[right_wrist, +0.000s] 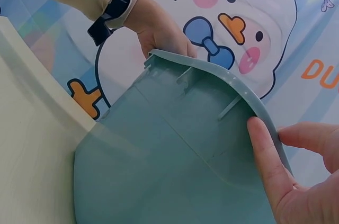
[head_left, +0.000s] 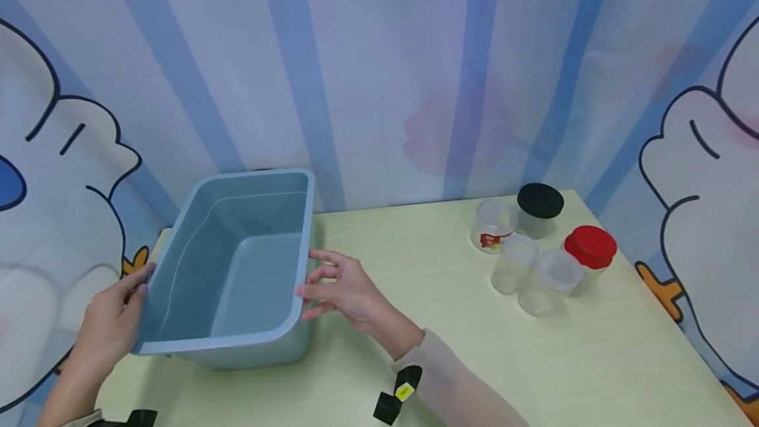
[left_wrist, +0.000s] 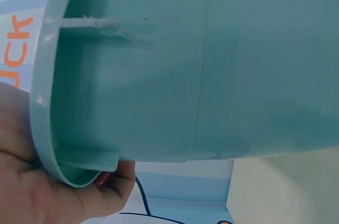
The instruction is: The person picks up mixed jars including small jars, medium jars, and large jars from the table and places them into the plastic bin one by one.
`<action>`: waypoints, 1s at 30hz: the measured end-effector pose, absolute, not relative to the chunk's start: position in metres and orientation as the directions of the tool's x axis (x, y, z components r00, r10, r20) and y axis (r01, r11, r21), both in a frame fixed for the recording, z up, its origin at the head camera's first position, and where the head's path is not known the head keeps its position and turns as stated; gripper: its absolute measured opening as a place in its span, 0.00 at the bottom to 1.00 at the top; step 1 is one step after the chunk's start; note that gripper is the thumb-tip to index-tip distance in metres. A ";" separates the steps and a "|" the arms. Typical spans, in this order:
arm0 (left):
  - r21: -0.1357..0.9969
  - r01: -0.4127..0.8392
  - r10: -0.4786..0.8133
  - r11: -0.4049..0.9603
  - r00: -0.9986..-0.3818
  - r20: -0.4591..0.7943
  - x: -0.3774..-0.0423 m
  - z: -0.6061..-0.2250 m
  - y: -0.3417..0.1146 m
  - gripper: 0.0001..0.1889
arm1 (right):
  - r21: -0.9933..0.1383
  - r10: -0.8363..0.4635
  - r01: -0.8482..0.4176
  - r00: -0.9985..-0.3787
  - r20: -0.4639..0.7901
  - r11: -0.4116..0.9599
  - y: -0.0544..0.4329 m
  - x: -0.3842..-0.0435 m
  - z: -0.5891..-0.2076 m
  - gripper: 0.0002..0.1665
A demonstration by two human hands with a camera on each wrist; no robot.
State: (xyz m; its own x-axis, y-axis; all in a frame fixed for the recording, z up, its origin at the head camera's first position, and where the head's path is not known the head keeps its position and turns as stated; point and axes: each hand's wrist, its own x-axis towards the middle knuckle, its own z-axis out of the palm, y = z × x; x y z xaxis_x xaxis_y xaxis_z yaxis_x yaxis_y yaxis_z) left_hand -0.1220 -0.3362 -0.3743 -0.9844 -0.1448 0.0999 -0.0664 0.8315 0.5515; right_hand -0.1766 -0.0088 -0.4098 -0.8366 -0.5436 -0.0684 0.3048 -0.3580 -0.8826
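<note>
A blue-green plastic tub (head_left: 273, 282) is on the left side of the table, its open top facing up and nothing showing inside. My left hand (head_left: 112, 321) grips the left rim, thumb on top and fingers hooked underneath, as the left wrist view of the hand (left_wrist: 69, 195) also shows. On the opposite side, my right hand (head_left: 346, 288) pinches the right rim between thumb and fingers; the right wrist view shows this hand (right_wrist: 302, 168) with fingers on both sides of the edge. Whether the tub's base fully touches the table I cannot tell.
Several clear plastic jars stand together at the right: one with a red label (head_left: 493, 240), one with a black lid (head_left: 540, 200), one with a red lid (head_left: 591, 246). Behind the pale table (head_left: 403, 249) hangs a blue striped cloth (head_left: 379, 84) with cartoon ducks.
</note>
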 end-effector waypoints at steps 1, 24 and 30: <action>0.550 -0.061 -0.143 0.833 -0.984 0.106 -0.122 -0.375 -0.336 0.24 | -0.882 -0.543 0.304 -0.837 -0.068 -0.359 -0.008 -0.177 -0.410 0.41; 0.559 -0.133 -0.194 0.818 -0.980 0.051 -0.122 -0.372 -0.315 0.24 | -0.890 -0.543 0.308 -0.835 -0.084 -0.337 0.007 -0.175 -0.408 0.42; 0.552 -0.110 -0.189 0.826 -0.978 0.088 -0.121 -0.374 -0.309 0.23 | -0.892 -0.539 0.302 -0.838 -0.082 -0.335 0.013 -0.176 -0.408 0.42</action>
